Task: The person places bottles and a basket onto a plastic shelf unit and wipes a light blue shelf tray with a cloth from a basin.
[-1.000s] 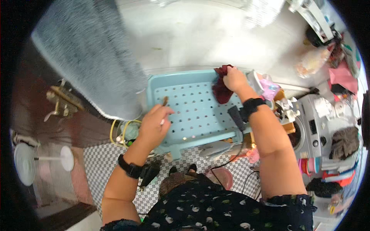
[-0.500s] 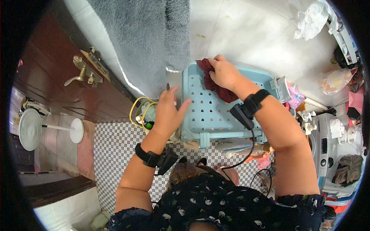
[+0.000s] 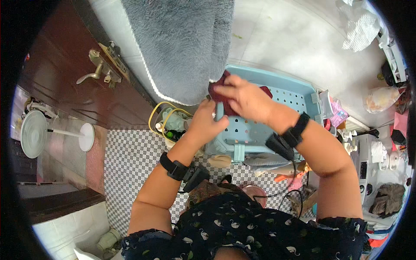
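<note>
Dark red cloth (image 3: 231, 109) hangs over the left end of a light blue plastic basket (image 3: 255, 130) with holes in its floor. My right hand (image 3: 251, 99) grips the cloth at the basket's left rim, its fingers blurred; another bit of the cloth shows behind the hand. Beside that rim is my left hand (image 3: 207, 123), thumb held away and fingers curled. A small dark tip shows at its fingertips, but what it belongs to I cannot make out. Just beyond both hands hangs a grey fluffy towel (image 3: 182, 47) with a white edge.
To the left stands a brown door with a metal handle (image 3: 100, 73). A bag with yellow handles (image 3: 157, 113), holding bottles, is by my left hand. Right of the basket are a pink packet (image 3: 338, 113) and a washing machine (image 3: 366, 167). A white fan (image 3: 34, 134) stands beyond the doorway.
My right hand has drawn the red cloth left to the basket's end rim. My left hand has come closer to it, and its fingers have curled in. The whole view has shifted slightly.
</note>
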Available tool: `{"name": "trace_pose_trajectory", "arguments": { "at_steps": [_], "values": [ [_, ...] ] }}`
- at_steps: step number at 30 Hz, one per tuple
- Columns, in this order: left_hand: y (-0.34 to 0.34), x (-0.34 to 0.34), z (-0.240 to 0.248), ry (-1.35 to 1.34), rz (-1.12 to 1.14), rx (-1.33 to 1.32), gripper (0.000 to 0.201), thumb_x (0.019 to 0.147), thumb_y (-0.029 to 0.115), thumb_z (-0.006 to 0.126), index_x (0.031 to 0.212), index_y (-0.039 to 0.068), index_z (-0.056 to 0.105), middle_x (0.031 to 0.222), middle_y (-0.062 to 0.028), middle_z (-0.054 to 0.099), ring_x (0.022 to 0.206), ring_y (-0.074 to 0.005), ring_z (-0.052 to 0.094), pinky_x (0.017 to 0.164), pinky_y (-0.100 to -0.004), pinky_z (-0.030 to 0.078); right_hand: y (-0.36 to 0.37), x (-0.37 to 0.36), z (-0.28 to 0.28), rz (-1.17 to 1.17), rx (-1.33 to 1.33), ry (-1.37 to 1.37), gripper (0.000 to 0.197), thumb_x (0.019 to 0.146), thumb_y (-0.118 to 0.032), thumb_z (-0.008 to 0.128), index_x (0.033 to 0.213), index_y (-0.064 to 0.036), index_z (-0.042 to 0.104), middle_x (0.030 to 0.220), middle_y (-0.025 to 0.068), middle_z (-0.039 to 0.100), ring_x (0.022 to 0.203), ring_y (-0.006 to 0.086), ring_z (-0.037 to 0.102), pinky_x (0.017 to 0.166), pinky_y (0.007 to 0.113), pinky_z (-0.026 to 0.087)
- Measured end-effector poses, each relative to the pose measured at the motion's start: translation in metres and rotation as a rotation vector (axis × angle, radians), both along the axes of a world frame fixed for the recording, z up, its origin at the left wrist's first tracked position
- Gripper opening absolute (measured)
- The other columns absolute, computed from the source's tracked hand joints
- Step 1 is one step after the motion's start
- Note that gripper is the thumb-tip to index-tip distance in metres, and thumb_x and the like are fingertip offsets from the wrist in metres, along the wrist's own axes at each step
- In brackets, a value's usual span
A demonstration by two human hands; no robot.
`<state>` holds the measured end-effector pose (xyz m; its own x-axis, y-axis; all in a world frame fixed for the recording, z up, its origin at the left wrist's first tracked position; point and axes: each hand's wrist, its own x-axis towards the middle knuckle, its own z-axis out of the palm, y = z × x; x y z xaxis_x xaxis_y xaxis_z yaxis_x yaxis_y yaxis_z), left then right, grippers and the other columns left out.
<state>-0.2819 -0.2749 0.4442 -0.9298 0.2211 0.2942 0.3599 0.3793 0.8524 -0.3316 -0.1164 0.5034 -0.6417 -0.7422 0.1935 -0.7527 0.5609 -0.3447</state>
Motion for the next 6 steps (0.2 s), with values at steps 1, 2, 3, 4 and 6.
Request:
{"name": "trace_pose_trajectory", "arguments": {
  "at_steps": [1, 2, 3, 4, 6],
  "values": [
    [0.000, -0.001, -0.001, 0.067, -0.025, 0.032, 0.039, 0.066, 0.021, 0.056, 0.098, -0.002, 0.052, 0.087, -0.0198, 0.054, 0.085, -0.0342, 0.051, 0.076, -0.0400, 0.040, 0.002, 0.011, 0.002, 0.045, 0.034, 0.003, 0.040, 0.070, -0.003, 0.052, 0.110, -0.0079, 0.052, 0.104, 0.0142, 0.048, 0.092, 0.0322, 0.051, 0.078, 0.036, 0.045],
    [0.006, 0.003, -0.003, 0.050, 0.015, 0.183, 0.037, 0.064, 0.021, 0.057, 0.092, -0.002, 0.054, 0.085, -0.0180, 0.055, 0.082, -0.0334, 0.051, 0.074, -0.0394, 0.040, 0.001, 0.012, 0.002, 0.047, 0.035, 0.003, 0.040, 0.070, -0.003, 0.052, 0.110, -0.0079, 0.052, 0.104, 0.0142, 0.048, 0.092, 0.0322, 0.051, 0.078, 0.036, 0.045],
    [0.005, 0.005, -0.003, 0.050, 0.019, 0.182, 0.037, 0.064, 0.021, 0.057, 0.092, -0.002, 0.054, 0.085, -0.0180, 0.055, 0.082, -0.0334, 0.051, 0.074, -0.0394, 0.040, -0.001, 0.012, 0.002, 0.024, 0.059, -0.008, 0.040, 0.070, -0.004, 0.053, 0.110, -0.0077, 0.052, 0.105, 0.0140, 0.048, 0.092, 0.0315, 0.051, 0.078, 0.035, 0.045],
    [0.005, 0.006, -0.002, -0.077, 0.060, 0.125, 0.037, 0.064, 0.021, 0.058, 0.093, -0.002, 0.054, 0.087, -0.0180, 0.055, 0.082, -0.0329, 0.051, 0.074, -0.0387, 0.041, 0.000, 0.013, 0.003, -0.006, 0.084, -0.014, 0.040, 0.070, -0.004, 0.054, 0.110, -0.0074, 0.052, 0.106, 0.0137, 0.048, 0.093, 0.0309, 0.051, 0.078, 0.035, 0.045],
    [0.004, 0.006, -0.001, -0.202, 0.104, 0.065, 0.038, 0.063, 0.022, 0.058, 0.093, -0.001, 0.054, 0.089, -0.0180, 0.055, 0.083, -0.0324, 0.052, 0.074, -0.0379, 0.041, -0.006, -0.001, 0.010, -0.071, 0.126, -0.067, 0.041, 0.070, -0.006, 0.056, 0.111, -0.0086, 0.052, 0.109, 0.0151, 0.046, 0.094, 0.0313, 0.052, 0.078, 0.034, 0.045]
  ]
}}
